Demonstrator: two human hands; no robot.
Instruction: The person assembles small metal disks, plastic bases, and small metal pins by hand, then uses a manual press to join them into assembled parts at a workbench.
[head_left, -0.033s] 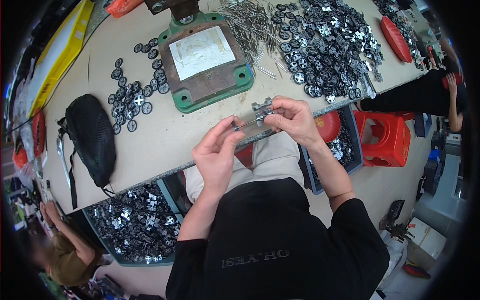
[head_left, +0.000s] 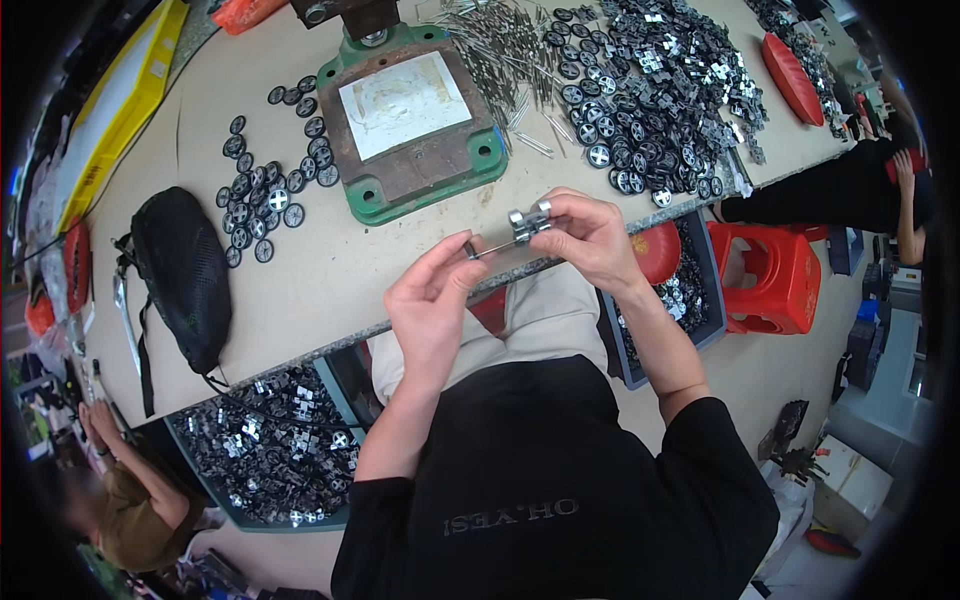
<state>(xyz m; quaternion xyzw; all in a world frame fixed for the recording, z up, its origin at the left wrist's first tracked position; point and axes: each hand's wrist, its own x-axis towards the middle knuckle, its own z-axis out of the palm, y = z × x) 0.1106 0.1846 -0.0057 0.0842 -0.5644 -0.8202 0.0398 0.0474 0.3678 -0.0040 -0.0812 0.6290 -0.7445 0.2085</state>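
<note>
Over the near edge of the table, my left hand point(head_left: 430, 300) pinches a small black wheel point(head_left: 471, 250), seen nearly edge-on, between thumb and fingers. A thin metal axle point(head_left: 495, 249) runs from this wheel toward the right. Its far end meets a grey block-like part point(head_left: 524, 222) with projecting lugs, gripped by the thumb and fingers of my right hand point(head_left: 588, 243). Fingertips hide part of the grey piece, so how deep the axle sits in it cannot be made out.
Ahead stands a green press base point(head_left: 425, 195). Loose wheels point(head_left: 240, 212) lie to its left; metal axles point(head_left: 500, 60) and a heap of wheels and grey parts point(head_left: 640, 120) to its right. A black pouch point(head_left: 180, 280) is at left. Crates point(head_left: 335, 395) and a red stool point(head_left: 775, 280) flank me.
The grey part has turned a little in my right hand, so its lugs now face differently. My left hand has barely moved and keeps its pinch on the wheel.
</note>
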